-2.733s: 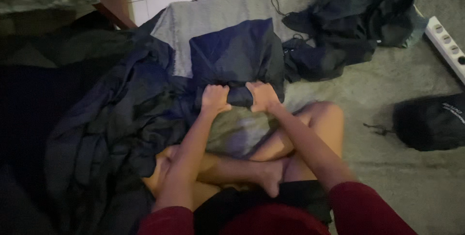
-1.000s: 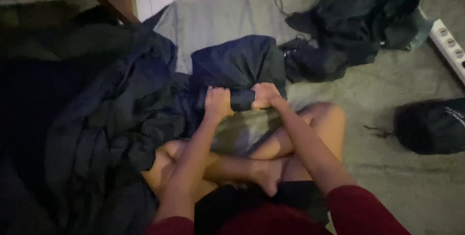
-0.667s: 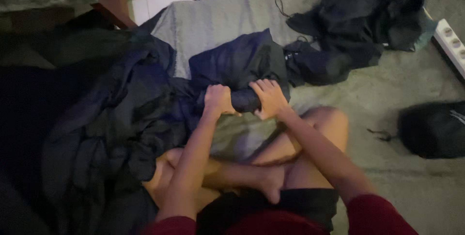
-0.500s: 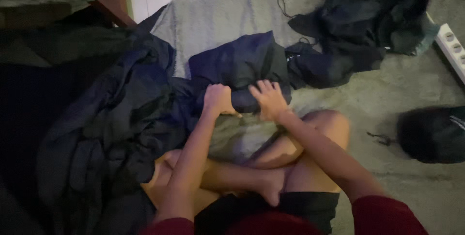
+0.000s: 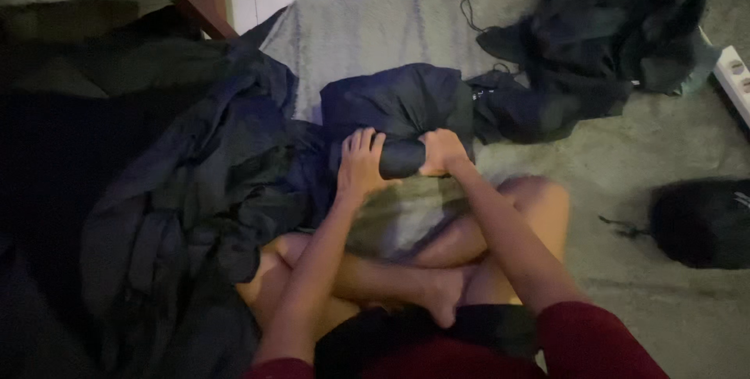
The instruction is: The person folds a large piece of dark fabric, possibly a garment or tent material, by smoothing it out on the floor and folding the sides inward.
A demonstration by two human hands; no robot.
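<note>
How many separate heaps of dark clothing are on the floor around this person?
3: a big dark heap on the left, a dark pile at upper right, a navy garment under both hands. More may be hidden.

Left side blocked by heaped dark jacket (image 5: 187,215). Far right occupied by clothes pile (image 5: 594,51); black bag (image 5: 703,223) lies near right. Bare floor (image 5: 625,152) left free between pile and bag. Grey mat (image 5: 375,31) open ahead beyond navy bundle (image 5: 398,101).
</note>
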